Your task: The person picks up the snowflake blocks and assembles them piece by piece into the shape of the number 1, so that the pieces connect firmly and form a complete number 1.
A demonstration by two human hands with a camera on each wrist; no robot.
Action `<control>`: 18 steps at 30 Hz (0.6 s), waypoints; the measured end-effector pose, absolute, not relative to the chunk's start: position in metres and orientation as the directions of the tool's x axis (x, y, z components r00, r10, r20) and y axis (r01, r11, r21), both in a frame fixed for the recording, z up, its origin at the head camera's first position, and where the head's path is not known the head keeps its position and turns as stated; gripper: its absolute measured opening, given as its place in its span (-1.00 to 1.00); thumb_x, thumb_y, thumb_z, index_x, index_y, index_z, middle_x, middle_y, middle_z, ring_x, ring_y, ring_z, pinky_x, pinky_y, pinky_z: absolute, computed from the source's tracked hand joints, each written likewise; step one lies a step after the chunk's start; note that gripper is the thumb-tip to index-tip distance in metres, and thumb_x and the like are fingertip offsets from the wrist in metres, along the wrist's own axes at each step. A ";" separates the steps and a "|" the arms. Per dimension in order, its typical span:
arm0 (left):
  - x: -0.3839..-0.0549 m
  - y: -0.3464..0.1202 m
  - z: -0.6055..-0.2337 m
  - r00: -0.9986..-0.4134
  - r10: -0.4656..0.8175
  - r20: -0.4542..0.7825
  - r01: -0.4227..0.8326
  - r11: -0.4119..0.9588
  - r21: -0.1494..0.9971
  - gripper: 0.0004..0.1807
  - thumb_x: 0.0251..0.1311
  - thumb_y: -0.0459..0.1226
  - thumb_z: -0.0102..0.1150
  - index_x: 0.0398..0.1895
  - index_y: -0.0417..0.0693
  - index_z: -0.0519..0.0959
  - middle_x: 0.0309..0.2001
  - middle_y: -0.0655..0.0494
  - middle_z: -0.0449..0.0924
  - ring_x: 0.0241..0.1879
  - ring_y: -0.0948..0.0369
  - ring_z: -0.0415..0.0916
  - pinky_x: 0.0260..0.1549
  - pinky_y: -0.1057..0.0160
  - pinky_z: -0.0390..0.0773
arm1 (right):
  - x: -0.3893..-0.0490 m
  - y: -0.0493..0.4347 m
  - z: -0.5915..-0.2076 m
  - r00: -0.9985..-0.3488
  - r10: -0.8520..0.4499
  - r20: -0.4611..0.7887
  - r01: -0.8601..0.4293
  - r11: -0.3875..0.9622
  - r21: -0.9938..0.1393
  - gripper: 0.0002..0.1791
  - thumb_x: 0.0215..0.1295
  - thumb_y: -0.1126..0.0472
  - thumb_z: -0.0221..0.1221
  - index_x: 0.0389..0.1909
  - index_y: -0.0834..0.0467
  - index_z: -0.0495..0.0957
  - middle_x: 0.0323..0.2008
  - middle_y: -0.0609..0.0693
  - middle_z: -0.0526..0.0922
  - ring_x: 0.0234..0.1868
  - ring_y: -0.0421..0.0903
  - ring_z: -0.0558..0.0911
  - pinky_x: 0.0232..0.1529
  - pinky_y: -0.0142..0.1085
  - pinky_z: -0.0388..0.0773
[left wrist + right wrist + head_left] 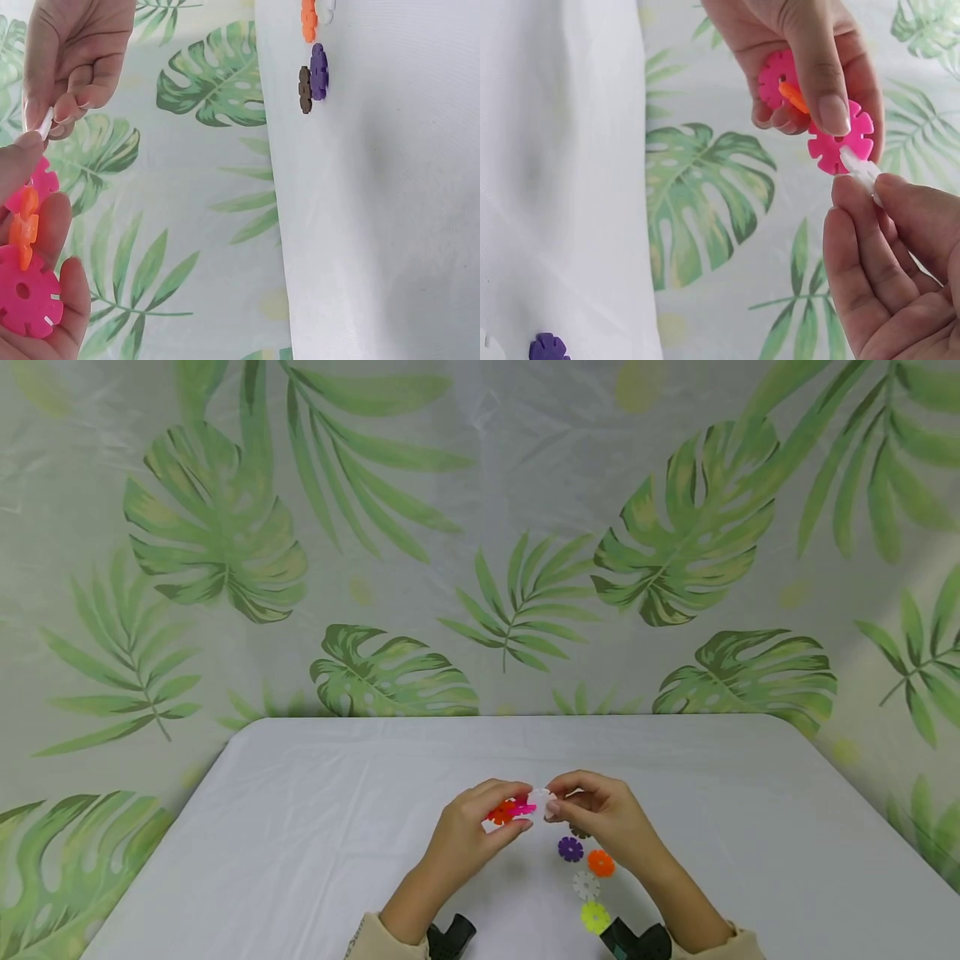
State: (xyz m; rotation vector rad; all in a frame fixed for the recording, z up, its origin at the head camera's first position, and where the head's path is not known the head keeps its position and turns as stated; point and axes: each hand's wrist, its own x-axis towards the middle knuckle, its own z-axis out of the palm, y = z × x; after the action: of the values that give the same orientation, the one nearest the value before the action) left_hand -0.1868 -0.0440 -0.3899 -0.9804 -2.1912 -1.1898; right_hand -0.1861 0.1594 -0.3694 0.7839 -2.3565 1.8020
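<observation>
My left hand (463, 831) grips a short chain of notched plastic discs between thumb and fingers. In the right wrist view, the chain shows one pink disc (774, 84), an orange disc (795, 97) seen edge-on, and a second pink disc (825, 150) under the left thumb. A white notched disc (864, 171) is pinched between thumb and fingertips of my right hand (603, 814). Its edge meets the rim of the second pink disc, near a notch. Both hands are raised above the table, close together.
Loose discs lie on the white-covered table (300, 843) near the right forearm: brown (580, 832), purple (571, 849), orange (601, 863), white (587, 886) and yellow (596, 917). A leaf-patterned cloth (525, 485) hangs behind the table's far edge. Black devices (637, 941) sit at both wrists.
</observation>
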 end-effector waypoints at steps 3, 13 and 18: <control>-0.187 -0.044 -0.390 -0.631 0.357 0.689 0.771 0.392 0.502 -0.63 -0.08 -0.27 0.36 -0.13 -0.07 0.57 -0.24 0.20 0.58 -0.24 0.30 0.51 -0.25 0.43 0.49 | -0.186 0.158 -0.369 -0.872 -0.347 0.345 -0.425 0.186 -0.886 -0.83 0.14 0.44 0.14 -0.22 0.33 0.51 -0.43 0.15 0.58 -0.49 -0.07 0.63 -0.66 -0.34 0.48; -0.187 -0.044 -0.389 -0.589 0.330 0.738 0.788 0.437 0.434 -0.65 -0.16 -0.23 0.40 -0.21 -0.04 0.61 -0.33 0.20 0.61 -0.33 0.29 0.53 -0.35 0.39 0.50 | -0.186 0.157 -0.372 -0.844 -0.392 0.365 -0.428 0.084 -0.900 -0.76 0.16 0.37 0.15 -0.16 0.40 0.47 -0.36 0.22 0.52 -0.41 0.01 0.64 -0.35 -0.22 0.57; -0.186 -0.043 -0.391 -0.589 0.335 0.736 0.793 0.415 0.446 -0.61 -0.19 -0.21 0.40 -0.19 -0.04 0.60 -0.34 0.20 0.59 -0.33 0.29 0.52 -0.32 0.49 0.49 | -0.187 0.157 -0.374 -0.828 -0.415 0.378 -0.431 0.039 -0.902 -0.76 0.15 0.41 0.15 -0.16 0.43 0.46 -0.33 0.24 0.53 -0.40 0.01 0.64 -0.32 -0.20 0.56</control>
State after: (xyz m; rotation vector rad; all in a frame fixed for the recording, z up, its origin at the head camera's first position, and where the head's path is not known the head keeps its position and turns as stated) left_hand -0.1862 -0.0434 -0.3905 -0.9529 -2.1241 -1.0923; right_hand -0.1865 0.1566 -0.3743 0.9176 -2.2556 1.9647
